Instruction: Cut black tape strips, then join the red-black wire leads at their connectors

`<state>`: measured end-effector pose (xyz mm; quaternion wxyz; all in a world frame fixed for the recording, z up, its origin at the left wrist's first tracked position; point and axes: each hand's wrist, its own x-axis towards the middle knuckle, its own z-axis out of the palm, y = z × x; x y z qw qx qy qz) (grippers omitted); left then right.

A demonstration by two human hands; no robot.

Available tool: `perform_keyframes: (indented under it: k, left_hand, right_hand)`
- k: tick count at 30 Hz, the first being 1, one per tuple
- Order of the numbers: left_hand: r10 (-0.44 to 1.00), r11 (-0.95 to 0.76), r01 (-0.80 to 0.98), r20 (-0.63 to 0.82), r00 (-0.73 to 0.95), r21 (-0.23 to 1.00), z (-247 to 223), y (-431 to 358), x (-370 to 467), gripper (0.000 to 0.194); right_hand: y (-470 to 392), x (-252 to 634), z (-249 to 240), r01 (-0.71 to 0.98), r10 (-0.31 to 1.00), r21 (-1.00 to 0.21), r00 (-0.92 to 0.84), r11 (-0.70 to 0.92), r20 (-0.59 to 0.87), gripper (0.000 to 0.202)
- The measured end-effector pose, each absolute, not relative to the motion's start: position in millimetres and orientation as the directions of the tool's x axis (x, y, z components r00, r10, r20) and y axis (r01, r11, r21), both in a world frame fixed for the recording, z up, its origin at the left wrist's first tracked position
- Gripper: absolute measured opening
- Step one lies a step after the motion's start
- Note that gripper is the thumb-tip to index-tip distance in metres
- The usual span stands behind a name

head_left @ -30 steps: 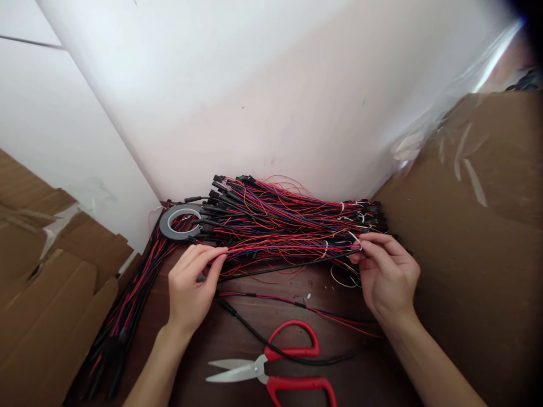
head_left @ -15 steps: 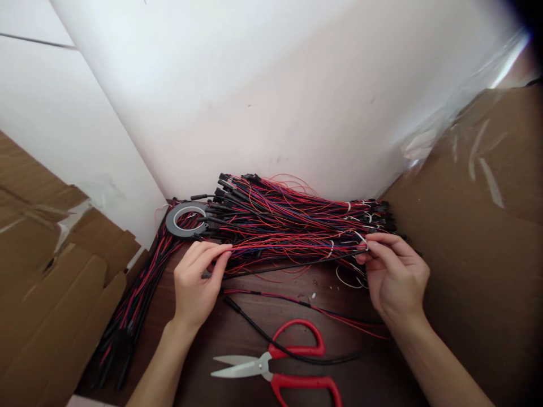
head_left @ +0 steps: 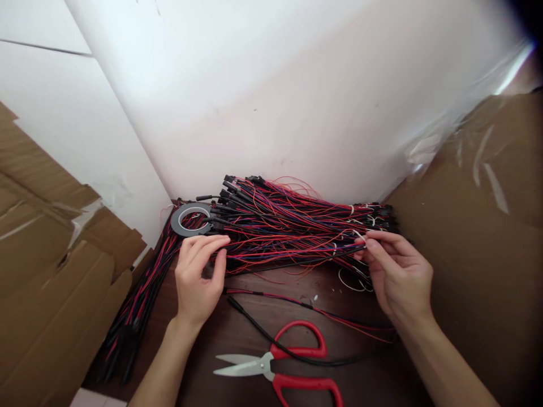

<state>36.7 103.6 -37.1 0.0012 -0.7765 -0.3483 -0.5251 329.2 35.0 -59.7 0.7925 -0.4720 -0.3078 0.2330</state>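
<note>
Pinching red and blue wires [head_left: 297, 251] and a thin white tie [head_left: 359, 237] between thumb and finger of the right hand [head_left: 399, 277], toward 4 o'clock. Spreading thumb and fingers of the left hand [head_left: 195, 277] a bit apart toward 8 o'clock, beside the same wires; can't tell if touching. Having those wires across the front of the big wire pile [head_left: 292, 212]. Seeing red scissors [head_left: 266, 365] lying open on the worktop [head_left: 203, 390] at 6 o'clock.

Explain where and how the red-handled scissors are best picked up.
Probably by the lower red handle, from the right: the scissors lie flat with blades open, pointing left, and a black cable crosses the upper handle.
</note>
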Motion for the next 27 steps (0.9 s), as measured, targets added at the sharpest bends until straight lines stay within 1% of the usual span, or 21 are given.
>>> perform_keyframes:
  k: [3, 5, 7, 9, 10, 11, 13, 14, 15, 16, 17, 19, 22, 27]
  left_hand:
    - [0.505, -0.794, 0.493, 0.838, 0.207, 0.356, -27, 96, 49, 0.023]
    - [0.495, -0.826, 0.415, 0.842, 0.215, 0.380, -14, 89, 64, 0.024]
    - [0.459, -0.879, 0.294, 0.836, 0.300, 0.377, 3, 83, 84, 0.022]
    - [0.422, -0.906, 0.175, 0.795, 0.435, 0.385, 19, 81, 108, 0.019]
    - [0.436, -0.896, 0.165, 0.753, 0.493, 0.411, 26, 82, 120, 0.018]
    - [0.470, -0.875, 0.193, 0.681, 0.561, 0.445, 31, 85, 133, 0.016]
    - [0.566, -0.805, 0.309, 0.499, 0.657, 0.507, 37, 92, 157, 0.017]
    - [0.599, -0.762, 0.355, 0.382, 0.704, 0.541, 38, 96, 167, 0.020]
    - [0.607, -0.718, 0.378, 0.260, 0.751, 0.585, 37, 100, 176, 0.022]
    - [0.602, -0.686, 0.383, 0.188, 0.776, 0.619, 36, 103, 183, 0.020]
    - [0.601, -0.662, 0.374, 0.161, 0.783, 0.650, 34, 106, 189, 0.018]
    - [0.615, -0.637, 0.343, 0.188, 0.766, 0.690, 31, 111, 197, 0.019]
    - [0.631, -0.632, 0.310, 0.240, 0.738, 0.711, 27, 115, 201, 0.018]
    - [0.650, -0.644, 0.345, 0.251, 0.717, 0.683, 24, 114, 202, 0.018]
  right_hand:
    - [36, 330, -60, -0.123, 0.684, -0.876, 0.677, 0.467, 0.270, 0.024]
    - [36, 330, -58, -0.170, 0.713, -0.867, 0.653, 0.467, 0.256, 0.026]
    - [35, 330, -56, -0.210, 0.735, -0.861, 0.634, 0.462, 0.240, 0.029]
    - [34, 329, -54, -0.236, 0.748, -0.857, 0.623, 0.459, 0.229, 0.031]
    - [34, 329, -53, -0.245, 0.754, -0.855, 0.617, 0.457, 0.226, 0.031]
    - [34, 328, -53, -0.252, 0.759, -0.853, 0.610, 0.456, 0.226, 0.031]
    - [34, 328, -53, -0.262, 0.769, -0.852, 0.599, 0.454, 0.225, 0.031]
    - [35, 328, -53, -0.266, 0.771, -0.851, 0.596, 0.452, 0.223, 0.031]
    - [35, 328, -53, -0.271, 0.772, -0.849, 0.595, 0.453, 0.222, 0.030]
    - [35, 329, -54, -0.275, 0.773, -0.847, 0.595, 0.455, 0.222, 0.030]
    - [34, 329, -54, -0.277, 0.773, -0.845, 0.594, 0.457, 0.223, 0.029]
    - [34, 329, -54, -0.270, 0.775, -0.846, 0.587, 0.460, 0.234, 0.027]
    - [35, 327, -55, -0.218, 0.778, -0.861, 0.567, 0.460, 0.272, 0.023]
    - [37, 325, -59, 0.019, 0.758, -0.908, 0.544, 0.418, 0.360, 0.022]
